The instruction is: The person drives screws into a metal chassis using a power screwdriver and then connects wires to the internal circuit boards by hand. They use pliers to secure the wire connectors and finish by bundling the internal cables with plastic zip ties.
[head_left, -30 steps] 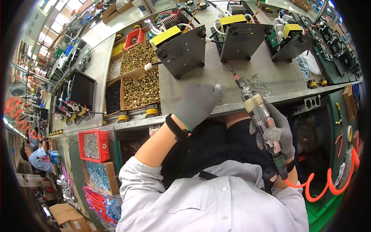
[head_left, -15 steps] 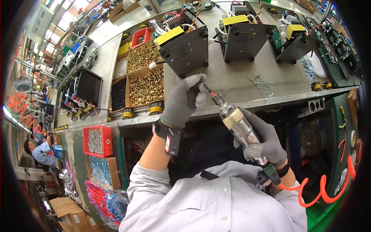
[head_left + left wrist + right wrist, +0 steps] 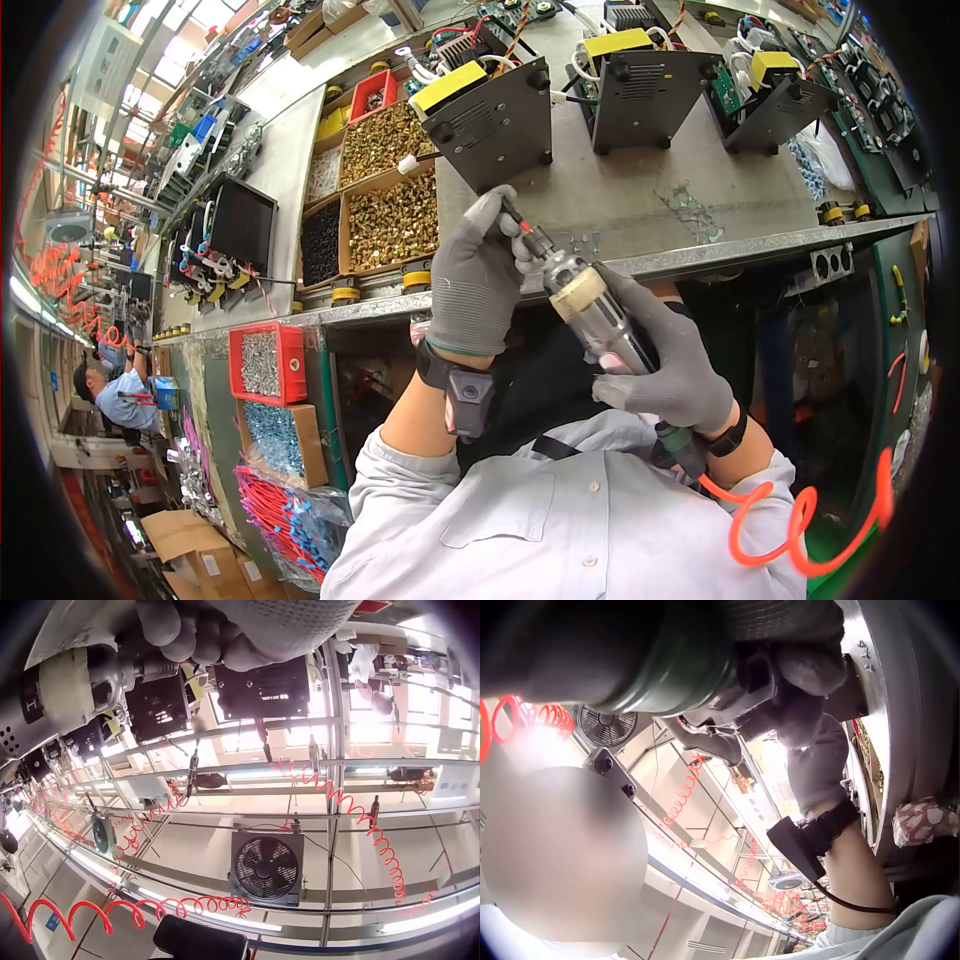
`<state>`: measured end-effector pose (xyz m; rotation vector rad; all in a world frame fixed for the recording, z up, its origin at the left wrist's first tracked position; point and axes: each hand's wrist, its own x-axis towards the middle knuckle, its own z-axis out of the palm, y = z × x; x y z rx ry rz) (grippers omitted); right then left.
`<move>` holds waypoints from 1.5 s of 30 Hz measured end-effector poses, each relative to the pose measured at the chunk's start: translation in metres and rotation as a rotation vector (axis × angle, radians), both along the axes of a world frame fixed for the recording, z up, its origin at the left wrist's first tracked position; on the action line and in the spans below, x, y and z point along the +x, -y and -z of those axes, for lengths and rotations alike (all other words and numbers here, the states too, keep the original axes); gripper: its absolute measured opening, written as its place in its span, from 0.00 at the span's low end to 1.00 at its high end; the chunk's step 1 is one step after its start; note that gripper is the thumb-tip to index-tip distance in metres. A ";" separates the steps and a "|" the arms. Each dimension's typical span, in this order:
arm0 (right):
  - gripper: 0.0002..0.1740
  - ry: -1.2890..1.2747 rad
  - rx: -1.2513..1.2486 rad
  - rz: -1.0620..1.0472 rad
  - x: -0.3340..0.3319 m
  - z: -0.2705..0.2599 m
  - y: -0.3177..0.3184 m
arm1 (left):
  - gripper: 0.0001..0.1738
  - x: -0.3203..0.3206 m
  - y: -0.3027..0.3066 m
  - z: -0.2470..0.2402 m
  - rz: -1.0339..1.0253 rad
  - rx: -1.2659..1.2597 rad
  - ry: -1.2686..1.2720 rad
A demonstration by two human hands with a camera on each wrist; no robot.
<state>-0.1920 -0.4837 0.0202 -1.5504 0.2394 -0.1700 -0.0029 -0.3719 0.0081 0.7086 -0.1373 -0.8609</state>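
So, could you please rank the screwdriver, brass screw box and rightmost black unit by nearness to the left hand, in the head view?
1. Screwdriver: left hand pinches its bit.
2. Brass screw box: just to its left.
3. Rightmost black unit: far right.

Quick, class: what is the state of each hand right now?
Left hand: closed, pinching the tip of the screwdriver.
Right hand: closed, gripping the screwdriver body.

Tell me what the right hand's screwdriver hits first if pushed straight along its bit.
The right hand would drive the screwdriver first into the left hand, whose fingers pinch the bit. Beyond them probably stands the dark vented case, though depth is unclear.
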 end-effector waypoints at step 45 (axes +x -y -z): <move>0.57 -0.100 0.503 0.238 -0.047 -0.002 0.039 | 0.04 0.014 0.038 0.026 0.346 0.866 2.591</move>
